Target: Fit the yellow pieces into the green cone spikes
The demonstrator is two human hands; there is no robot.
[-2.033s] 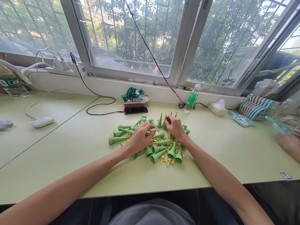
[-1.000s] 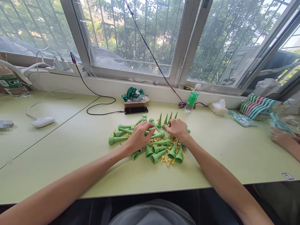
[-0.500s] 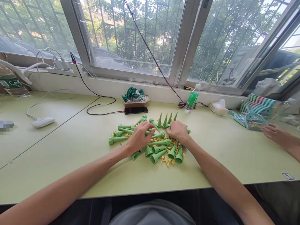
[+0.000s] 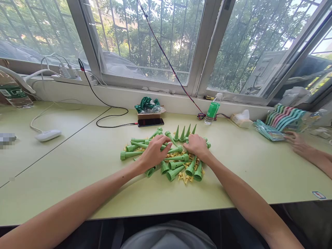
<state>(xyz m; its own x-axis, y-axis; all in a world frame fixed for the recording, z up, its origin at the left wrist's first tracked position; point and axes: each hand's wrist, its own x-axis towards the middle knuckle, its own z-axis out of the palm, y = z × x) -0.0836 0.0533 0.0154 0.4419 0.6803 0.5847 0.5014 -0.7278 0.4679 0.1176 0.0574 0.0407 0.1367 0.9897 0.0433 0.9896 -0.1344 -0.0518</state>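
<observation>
Background: metal-framed windows point(image 4: 124, 45) across the top of the frame, above a pale yellow-green table point(image 4: 77, 166). Centre, left of middle: my left hand point(image 4: 155, 154), palm down over the heap, fingers loosely bent, thumb apart from the index finger. Centre, right of middle: my right hand point(image 4: 197, 145), fingers curled downward; I cannot tell whether they pinch anything. Between and beneath my hands: ridge-capped green plastic cones point(image 4: 178, 157), lying heaped; just beside my right hand, upright green plastic cones point(image 4: 182, 135). Smallest: stubby yellow plastic nozzles point(image 4: 186, 178), strewn among the heaped cones. Possible fault, in my judgement: a brush of my right knuckles could topple the standing cones, or pulling at the heap could scatter the nozzles. Count: two hands of mine; four upright cones, the rightmost with its base hidden by my right hand; lying cones and nozzles overlap too much to number.
</observation>
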